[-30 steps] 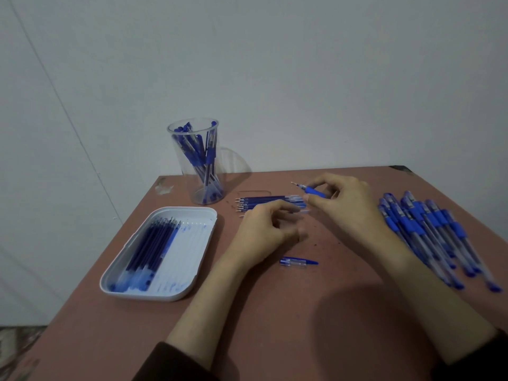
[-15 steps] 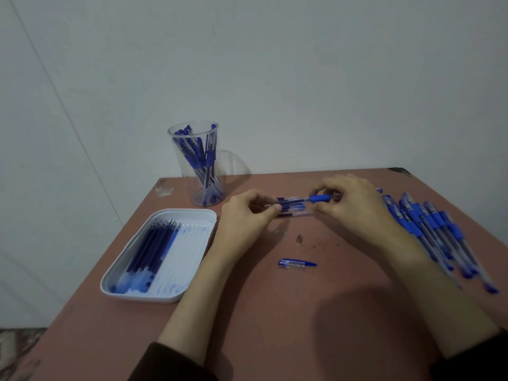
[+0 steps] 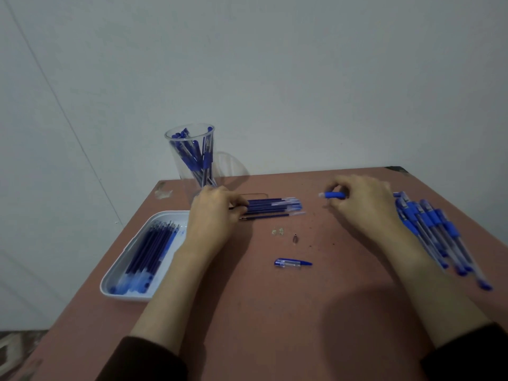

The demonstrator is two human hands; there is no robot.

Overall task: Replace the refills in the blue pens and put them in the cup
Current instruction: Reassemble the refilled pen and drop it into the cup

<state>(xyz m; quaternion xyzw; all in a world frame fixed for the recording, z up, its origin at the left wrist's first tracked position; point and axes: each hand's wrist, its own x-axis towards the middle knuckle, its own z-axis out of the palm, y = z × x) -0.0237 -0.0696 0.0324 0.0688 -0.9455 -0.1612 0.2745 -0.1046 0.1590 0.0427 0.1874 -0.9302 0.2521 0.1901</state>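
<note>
Could knock the small metal nib cone (image 3: 295, 238) from mid-table with a passing wrist; could scatter the slim, smooth refills (image 3: 270, 207) rowed near the far-left corner, beside the clear plastic cup (image 3: 173, 152). Pinching the pen barrel (image 3: 334, 194) by its blue rubbery grip in the right hand (image 3: 362, 202), toward the far edge. Curling left hand (image 3: 211, 215) fingers over the refill tips; cannot tell whether gripping 1. Glossy cap (image 3: 292, 263) loose at centre.

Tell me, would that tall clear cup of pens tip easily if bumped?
Probably fairly tippy: the cup is tall, narrows toward its base, and the pens inside stand leaning. It looks like thin clear plastic, so likely light. It may slide on the smooth table.
</note>
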